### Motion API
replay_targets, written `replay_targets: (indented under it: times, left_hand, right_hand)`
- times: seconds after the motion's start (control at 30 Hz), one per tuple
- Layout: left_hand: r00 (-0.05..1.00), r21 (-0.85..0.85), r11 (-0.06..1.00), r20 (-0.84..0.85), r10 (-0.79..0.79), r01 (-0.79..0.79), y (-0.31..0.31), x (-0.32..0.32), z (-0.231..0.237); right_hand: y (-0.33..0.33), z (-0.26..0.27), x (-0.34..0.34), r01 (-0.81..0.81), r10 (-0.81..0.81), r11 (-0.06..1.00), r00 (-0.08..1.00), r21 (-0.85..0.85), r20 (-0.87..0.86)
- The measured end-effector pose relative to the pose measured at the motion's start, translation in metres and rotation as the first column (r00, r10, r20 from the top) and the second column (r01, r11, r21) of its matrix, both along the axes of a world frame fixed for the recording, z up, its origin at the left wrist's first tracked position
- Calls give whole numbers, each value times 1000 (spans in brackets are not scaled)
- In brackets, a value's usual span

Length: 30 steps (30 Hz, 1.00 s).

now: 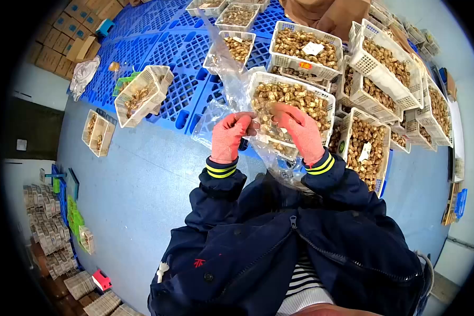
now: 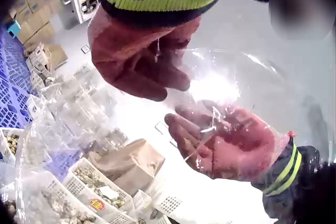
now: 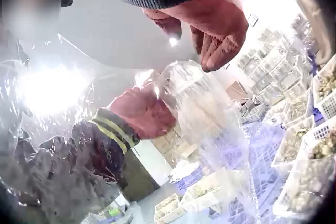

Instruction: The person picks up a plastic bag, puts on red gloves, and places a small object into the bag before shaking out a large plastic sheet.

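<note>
In the head view, your hands are apart, side by side in front of your jacket (image 1: pixel 247 237). Your left hand (image 1: pixel 226 138) pinches clear plastic film (image 1: pixel 236 87) between thumb and fingers, probably because so slippery a sheet needs one fixed point. The film rises beyond that hand and droops between your wrists. Your right hand (image 1: pixel 303 131) is over the near part of a white crate (image 1: pixel 332 108), its fingers loosely bent, perhaps left free to steady the film's loose side. Small brown pieces (image 1: pixel 295 94) fill that crate beyond your right fingers, presumably placed there for easy reach.

From the left wrist, your right hand shows an uncurled palm through the film, with a gap between it and your left fingertips. Whether the white streak (image 2: pixel 202 142) across it is a fold or glare, I cannot tell.

From the right wrist, the film gathers at your left fingertips, suggesting that hand does the holding. Your right thumb and fingers stand apart; whether they brush the film is unclear.
</note>
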State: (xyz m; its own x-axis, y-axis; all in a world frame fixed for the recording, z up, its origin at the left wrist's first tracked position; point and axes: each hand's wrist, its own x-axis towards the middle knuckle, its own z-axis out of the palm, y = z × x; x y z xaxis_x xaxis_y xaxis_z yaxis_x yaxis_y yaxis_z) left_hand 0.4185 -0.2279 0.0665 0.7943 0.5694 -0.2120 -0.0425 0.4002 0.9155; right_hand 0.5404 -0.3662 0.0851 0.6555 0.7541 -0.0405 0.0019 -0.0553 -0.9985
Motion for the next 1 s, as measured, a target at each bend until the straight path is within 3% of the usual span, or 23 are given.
replay_targets:
  times: [0.07,0.2,0.27,0.3,0.37,0.43,0.5,0.53,0.6,0.9,0.97,1.0]
  left_hand:
    - [994,98,990,-17,104,-101,0,0,-3]
    - [984,62,982,10,179,-179,-7,5,-4]
    - [979,31,982,91,185,-188,-10,8,-12]
    - [966,1,981,171,192,-195,-11,10,-16]
    - [974,-17,980,115,197,-196,-16,12,-9]
    - [966,137,956,15,259,-258,-12,9,-22]
    - [967,159,957,-42,253,-243,-16,8,-13]
    - [979,126,972,-14,201,-198,-18,6,-8]
    - [992,47,996,99,77,-82,-18,8,-7]
    - [997,-11,998,37,-66,66,-14,0,-3]
    - [979,-40,994,181,-89,98,-12,4,-18]
    - [968,-131,990,251,-22,56,-13,4,-22]
  right_hand:
    - [2,2,-5,27,-27,1000,997,-3,69]
    - [6,5,-23,-65,65,998,997,-14,-37]
    - [12,7,-33,-100,124,982,982,163,-144]
    - [15,-5,-31,-186,198,956,980,228,-33]
    - [17,-3,-32,-204,186,975,966,88,177]
    - [16,11,-32,-144,132,987,981,78,141]
    - [13,19,-26,-117,88,983,976,-139,-200]
    - [17,0,-24,-25,25,996,1000,-85,-7]
    - [19,-11,-16,-9,10,1000,996,14,-92]
    - [19,-16,-12,34,-22,997,984,68,-176]
    - [17,-17,-9,19,-13,998,994,58,-108]
    - [18,-14,-12,66,-30,991,958,116,-287]
